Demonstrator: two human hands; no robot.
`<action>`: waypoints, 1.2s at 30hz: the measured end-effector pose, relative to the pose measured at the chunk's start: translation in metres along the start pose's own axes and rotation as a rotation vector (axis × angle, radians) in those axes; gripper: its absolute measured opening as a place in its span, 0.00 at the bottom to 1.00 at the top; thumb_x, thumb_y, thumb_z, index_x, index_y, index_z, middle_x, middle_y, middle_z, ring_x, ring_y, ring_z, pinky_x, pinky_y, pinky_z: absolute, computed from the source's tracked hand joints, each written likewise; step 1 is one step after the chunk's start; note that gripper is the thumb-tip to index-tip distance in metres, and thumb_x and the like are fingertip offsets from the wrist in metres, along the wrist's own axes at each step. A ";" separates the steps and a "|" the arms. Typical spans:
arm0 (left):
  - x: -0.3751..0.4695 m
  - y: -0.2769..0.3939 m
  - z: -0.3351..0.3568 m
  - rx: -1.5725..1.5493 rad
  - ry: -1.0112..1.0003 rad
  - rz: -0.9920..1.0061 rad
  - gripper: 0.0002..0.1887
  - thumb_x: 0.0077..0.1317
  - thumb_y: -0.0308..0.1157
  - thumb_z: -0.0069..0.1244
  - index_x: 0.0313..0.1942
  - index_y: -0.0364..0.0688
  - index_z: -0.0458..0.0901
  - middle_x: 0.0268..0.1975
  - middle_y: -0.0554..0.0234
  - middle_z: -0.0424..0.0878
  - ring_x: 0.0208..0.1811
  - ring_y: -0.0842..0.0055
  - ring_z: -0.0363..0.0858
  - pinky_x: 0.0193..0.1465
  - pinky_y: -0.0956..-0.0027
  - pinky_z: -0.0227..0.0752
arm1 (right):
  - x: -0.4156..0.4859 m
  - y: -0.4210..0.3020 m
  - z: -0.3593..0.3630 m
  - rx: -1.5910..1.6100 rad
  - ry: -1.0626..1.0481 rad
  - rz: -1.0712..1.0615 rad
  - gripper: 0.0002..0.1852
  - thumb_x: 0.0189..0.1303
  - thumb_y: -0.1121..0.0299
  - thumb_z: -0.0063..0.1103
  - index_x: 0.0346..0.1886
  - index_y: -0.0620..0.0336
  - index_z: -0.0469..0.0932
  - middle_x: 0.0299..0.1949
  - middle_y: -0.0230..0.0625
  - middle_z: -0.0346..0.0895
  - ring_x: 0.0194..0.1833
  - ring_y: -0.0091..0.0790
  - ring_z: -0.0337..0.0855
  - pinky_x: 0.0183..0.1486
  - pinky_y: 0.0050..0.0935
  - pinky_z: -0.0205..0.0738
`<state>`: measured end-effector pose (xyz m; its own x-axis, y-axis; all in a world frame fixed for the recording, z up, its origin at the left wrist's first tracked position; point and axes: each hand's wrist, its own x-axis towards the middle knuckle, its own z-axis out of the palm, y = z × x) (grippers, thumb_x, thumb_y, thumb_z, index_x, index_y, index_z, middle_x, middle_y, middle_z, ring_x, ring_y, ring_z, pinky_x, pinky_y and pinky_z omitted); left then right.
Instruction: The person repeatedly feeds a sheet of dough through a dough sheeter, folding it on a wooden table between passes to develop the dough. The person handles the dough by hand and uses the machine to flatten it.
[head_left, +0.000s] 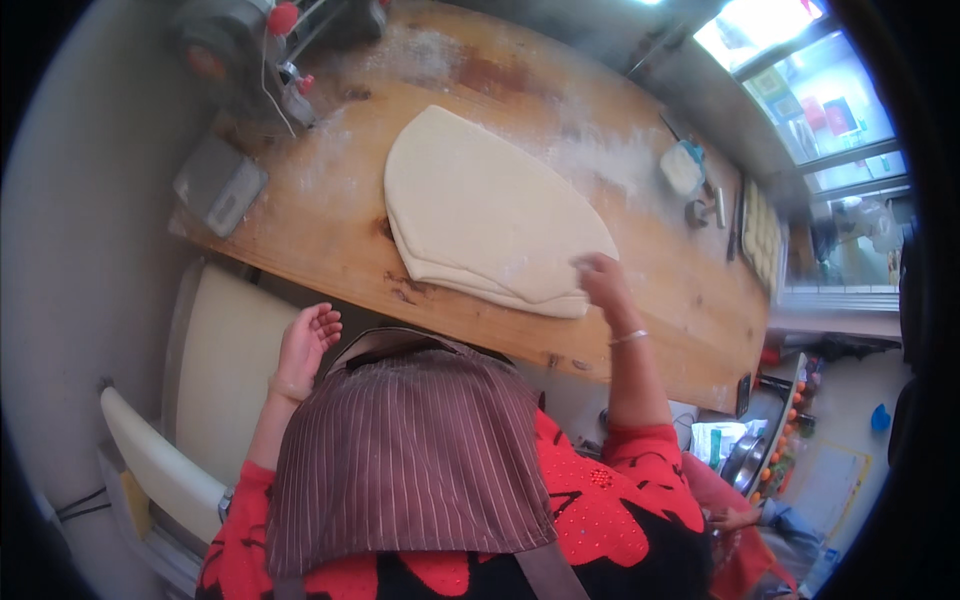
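A large sheet of pale dough (487, 202), folded into layers along its near edge, lies on the floured wooden table (675, 300). My right hand (602, 283) is at the dough's right end, fingers curled and blurred. Whether it presses on the dough or holds something small is hidden. Off the table's near edge, my left hand (306, 343) is raised beside the striped apron (412, 457), holding nothing, its fingers loosely bent. Loose flour (607, 157) whitens the wood beyond the dough.
A kitchen scale (220, 184) and a machine (247, 60) stand at the left. Toward the right are a bowl of white powder (682, 166), a metal tool (718, 208), a tray of dough pieces (760, 232) and a phone (743, 395). Another person's hand (733, 519) shows lower right.
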<state>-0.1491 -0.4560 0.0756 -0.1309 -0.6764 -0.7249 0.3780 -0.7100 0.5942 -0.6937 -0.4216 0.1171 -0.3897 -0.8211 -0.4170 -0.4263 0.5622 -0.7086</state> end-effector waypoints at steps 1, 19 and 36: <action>0.001 0.004 0.007 0.032 0.003 0.002 0.14 0.76 0.39 0.46 0.49 0.39 0.80 0.42 0.58 0.87 0.40 0.72 0.86 0.41 0.68 0.81 | -0.013 -0.043 0.022 0.146 -0.218 -0.085 0.18 0.61 0.76 0.62 0.56 0.64 0.81 0.36 0.30 0.78 0.33 0.22 0.76 0.35 0.26 0.74; 0.044 0.028 0.090 0.343 -0.170 0.090 0.13 0.78 0.37 0.44 0.52 0.39 0.79 0.47 0.58 0.85 0.45 0.73 0.85 0.48 0.68 0.79 | 0.008 0.039 0.023 0.378 0.353 0.304 0.20 0.56 0.66 0.69 0.48 0.71 0.81 0.41 0.40 0.86 0.37 0.34 0.85 0.40 0.35 0.79; 0.085 0.004 0.182 -0.147 -0.323 -0.129 0.38 0.78 0.61 0.30 0.64 0.31 0.70 0.61 0.47 0.79 0.60 0.60 0.80 0.67 0.52 0.72 | 0.161 -0.161 0.113 -0.400 0.479 -0.427 0.28 0.61 0.49 0.65 0.56 0.61 0.78 0.57 0.48 0.78 0.60 0.51 0.75 0.63 0.52 0.68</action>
<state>-0.3253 -0.5519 0.0793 -0.4596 -0.6268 -0.6291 0.4638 -0.7736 0.4319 -0.5954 -0.6560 0.0996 -0.3976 -0.8944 0.2049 -0.8479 0.2728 -0.4545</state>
